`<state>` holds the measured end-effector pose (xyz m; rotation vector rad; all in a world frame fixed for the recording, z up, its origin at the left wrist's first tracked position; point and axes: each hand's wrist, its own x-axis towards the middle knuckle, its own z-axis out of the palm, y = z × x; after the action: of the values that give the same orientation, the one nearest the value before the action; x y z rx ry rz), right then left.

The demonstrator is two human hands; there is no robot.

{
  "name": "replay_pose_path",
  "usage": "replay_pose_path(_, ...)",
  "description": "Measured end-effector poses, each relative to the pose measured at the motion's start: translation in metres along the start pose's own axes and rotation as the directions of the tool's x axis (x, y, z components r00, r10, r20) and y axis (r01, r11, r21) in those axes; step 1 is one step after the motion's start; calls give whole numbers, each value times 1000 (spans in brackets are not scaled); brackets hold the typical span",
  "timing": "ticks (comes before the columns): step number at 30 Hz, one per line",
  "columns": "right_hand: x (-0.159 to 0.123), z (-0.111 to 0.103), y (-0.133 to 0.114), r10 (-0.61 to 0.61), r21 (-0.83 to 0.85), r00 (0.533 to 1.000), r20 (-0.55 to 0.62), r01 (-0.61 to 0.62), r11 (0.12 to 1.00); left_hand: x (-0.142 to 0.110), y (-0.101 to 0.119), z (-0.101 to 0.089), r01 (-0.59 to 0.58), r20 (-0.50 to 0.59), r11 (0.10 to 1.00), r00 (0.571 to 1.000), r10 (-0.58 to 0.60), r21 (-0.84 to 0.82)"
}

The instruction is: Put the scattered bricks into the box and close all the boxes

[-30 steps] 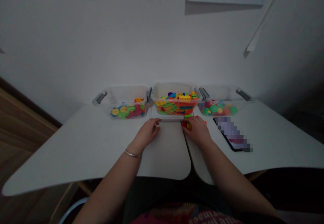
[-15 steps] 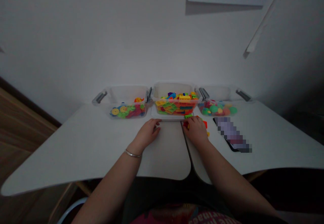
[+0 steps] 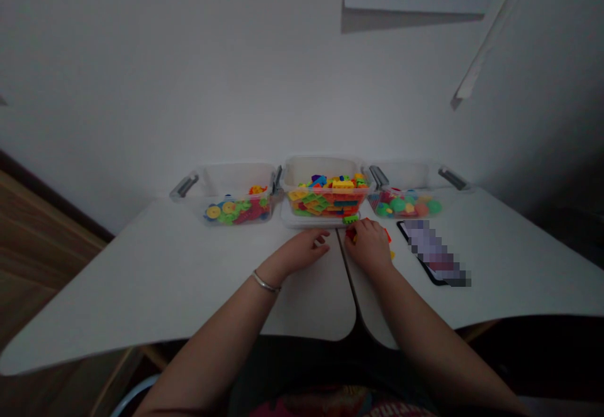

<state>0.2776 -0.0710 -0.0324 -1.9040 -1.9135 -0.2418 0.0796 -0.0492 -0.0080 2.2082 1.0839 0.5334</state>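
Observation:
My left hand [image 3: 306,251] hovers over the white table just in front of the middle box, empty, with its thumb and fingers apart. To its right, my right hand [image 3: 370,246] lies low over a small cluster of toy building bricks, its fingers curled down on them. A red brick [image 3: 350,233] shows at its fingertips; most of the cluster is hidden beneath the palm. An orange-red brick [image 3: 388,235] and a yellow brick [image 3: 392,255] peek out on the hand's right side. Beyond the fingertips rests a green brick [image 3: 350,220], by the edge of a white lid.
A clear box of bricks [image 3: 325,192] stands on the white lid [image 3: 306,221] against the wall. Left of it is a box of gear-like pieces [image 3: 238,211], right of it a box of round pieces [image 3: 406,207]. A phone [image 3: 431,253] lies at right. A seam [image 3: 348,272] divides the tabletop.
My left hand has moved right, toward my right hand, its fingers still apart. My right hand stays over the bricks. The view has shifted slightly.

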Motion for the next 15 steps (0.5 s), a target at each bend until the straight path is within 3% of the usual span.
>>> replay_pose_path(4,1,-3,-1,15,43,998,-55,-13,999,11,-10,8,-89,-51,985,995,83,-145)
replay_pose_path(8,2,-3,-3,27,170,991,-132,-5,985,11,-20,17,-81,-170,975,984,45,-208)
replay_pose_path(15,4,3,-2,-12,221,981,-195,56,974,7,-15,17,-102,-305,954,952,12,-281)
